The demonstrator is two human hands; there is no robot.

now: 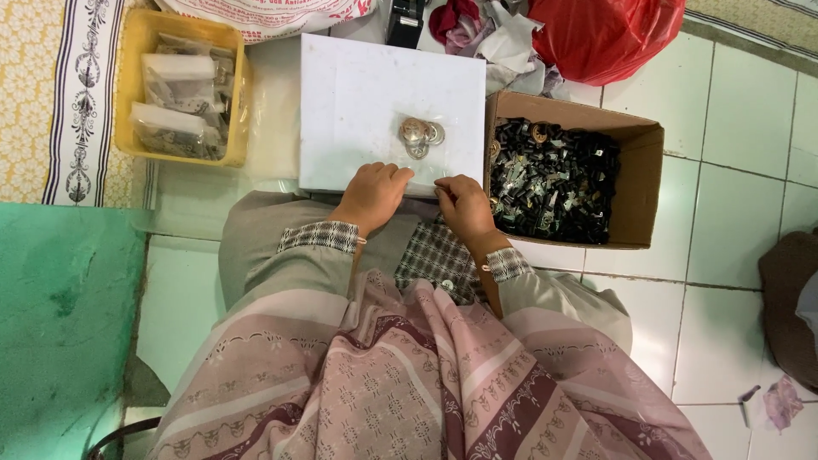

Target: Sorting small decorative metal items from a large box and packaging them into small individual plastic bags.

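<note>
Here, a clear plastic bag (423, 149) holding round metal discs (420, 135) is laid flat on a white board (358, 94). Its near edge is pinched by the left hand (372, 196) and the right hand (464, 204), fingers closed on the plastic. A cardboard box (635, 183) of dark small parts (554, 179) is seen just right of the board, a yellow tray (132, 94) to its left.

A clear plastic bag (419, 149) holding round silvery metal discs lies flat just beyond both hands, its near edge pinched.
</note>
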